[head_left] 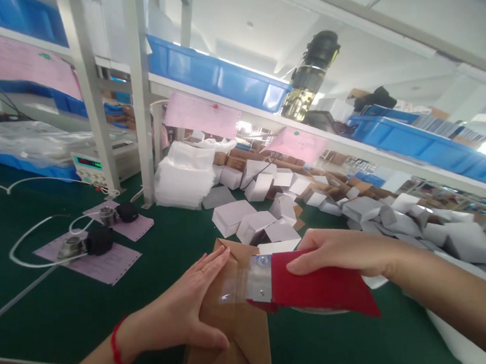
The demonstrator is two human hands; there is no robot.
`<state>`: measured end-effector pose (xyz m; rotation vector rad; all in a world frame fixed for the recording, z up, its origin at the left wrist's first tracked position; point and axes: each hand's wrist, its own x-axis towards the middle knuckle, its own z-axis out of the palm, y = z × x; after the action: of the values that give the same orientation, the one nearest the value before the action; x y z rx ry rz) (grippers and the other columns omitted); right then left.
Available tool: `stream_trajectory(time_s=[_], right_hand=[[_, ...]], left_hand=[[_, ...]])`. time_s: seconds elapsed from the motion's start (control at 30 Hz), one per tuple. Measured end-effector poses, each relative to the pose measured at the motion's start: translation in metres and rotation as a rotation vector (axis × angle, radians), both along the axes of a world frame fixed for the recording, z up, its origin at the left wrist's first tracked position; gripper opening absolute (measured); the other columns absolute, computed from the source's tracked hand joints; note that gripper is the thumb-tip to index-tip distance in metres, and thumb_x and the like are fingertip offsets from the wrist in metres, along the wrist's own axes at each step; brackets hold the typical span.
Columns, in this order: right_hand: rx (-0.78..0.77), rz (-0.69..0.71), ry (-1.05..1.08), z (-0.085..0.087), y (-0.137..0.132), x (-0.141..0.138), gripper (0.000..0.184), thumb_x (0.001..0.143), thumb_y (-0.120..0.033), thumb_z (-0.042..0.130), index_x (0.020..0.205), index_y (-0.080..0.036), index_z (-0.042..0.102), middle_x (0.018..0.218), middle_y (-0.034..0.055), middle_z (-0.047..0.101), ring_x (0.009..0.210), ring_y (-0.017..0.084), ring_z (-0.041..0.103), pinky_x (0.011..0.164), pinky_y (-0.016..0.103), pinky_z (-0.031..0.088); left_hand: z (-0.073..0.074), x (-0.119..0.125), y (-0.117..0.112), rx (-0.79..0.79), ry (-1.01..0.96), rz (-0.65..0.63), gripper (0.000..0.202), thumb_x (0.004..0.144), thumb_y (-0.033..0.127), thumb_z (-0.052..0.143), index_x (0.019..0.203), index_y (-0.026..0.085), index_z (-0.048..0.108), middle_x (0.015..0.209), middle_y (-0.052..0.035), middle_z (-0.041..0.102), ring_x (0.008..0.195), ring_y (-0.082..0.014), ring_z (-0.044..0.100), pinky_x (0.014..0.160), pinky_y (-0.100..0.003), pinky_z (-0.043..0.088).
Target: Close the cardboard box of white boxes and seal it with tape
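A brown cardboard box [249, 328] stands at the near edge of the green table. My left hand [189, 305] lies flat on its top with the fingers stretched out and the thumb apart. In my right hand [329, 253] is a red tape dispenser [316, 282] with a metal front plate, gripped from above. Clear packing tape [229, 291] runs from the dispenser's front onto the box top, just right of my left fingers. The dispenser's underside and most of its tape roll are hidden.
Many small white boxes [266, 224] are heaped behind the cardboard box and to the right. White foam bags [184, 172] stand by the shelf post [139, 100]. Cabled metal parts [73, 246] lie on pink sheets at left. Blue bins [219, 73] sit on the shelf above.
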<state>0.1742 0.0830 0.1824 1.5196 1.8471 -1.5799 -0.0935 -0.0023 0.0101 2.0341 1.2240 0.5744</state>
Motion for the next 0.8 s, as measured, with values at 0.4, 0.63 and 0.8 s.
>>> stream_trajectory(time_s=[0.4, 0.63, 0.8], right_hand=[[0.019, -0.065, -0.034, -0.047, 0.002, 0.067, 0.049, 0.073, -0.055, 0.088, 0.093, -0.017, 0.064, 0.087, 0.0060, 0.074, 0.082, 0.022, 0.073, 0.051, 0.015, 0.045], [-0.021, -0.274, 0.066, -0.086, -0.013, 0.128, 0.058, 0.069, -0.053, 0.093, 0.098, -0.015, 0.061, 0.094, 0.0081, 0.074, 0.085, 0.021, 0.072, 0.057, 0.016, 0.049], [-0.089, -0.140, 0.168, -0.122, -0.002, 0.111, 0.025, 0.089, -0.033, 0.077, 0.080, -0.010, 0.072, 0.081, 0.0071, 0.073, 0.068, 0.014, 0.069, 0.052, 0.012, 0.045]], left_hand=[[-0.007, -0.004, 0.004, -0.019, 0.084, 0.005, 0.129, 0.071, 0.057, 0.085, 0.166, 0.024, 0.006, 0.175, -0.0095, 0.007, 0.161, -0.0349, 0.010, 0.131, -0.053, 0.013], [-0.026, -0.006, 0.013, 0.094, 0.134, -0.044, 0.127, 0.072, 0.063, 0.082, 0.166, 0.034, 0.000, 0.175, -0.0053, 0.006, 0.161, -0.0352, 0.010, 0.131, -0.054, 0.012], [-0.022, -0.011, 0.017, 0.188, 0.212, -0.107, 0.121, 0.076, 0.066, 0.078, 0.166, 0.032, 0.005, 0.174, -0.0082, 0.010, 0.160, -0.0380, 0.011, 0.130, -0.057, 0.007]])
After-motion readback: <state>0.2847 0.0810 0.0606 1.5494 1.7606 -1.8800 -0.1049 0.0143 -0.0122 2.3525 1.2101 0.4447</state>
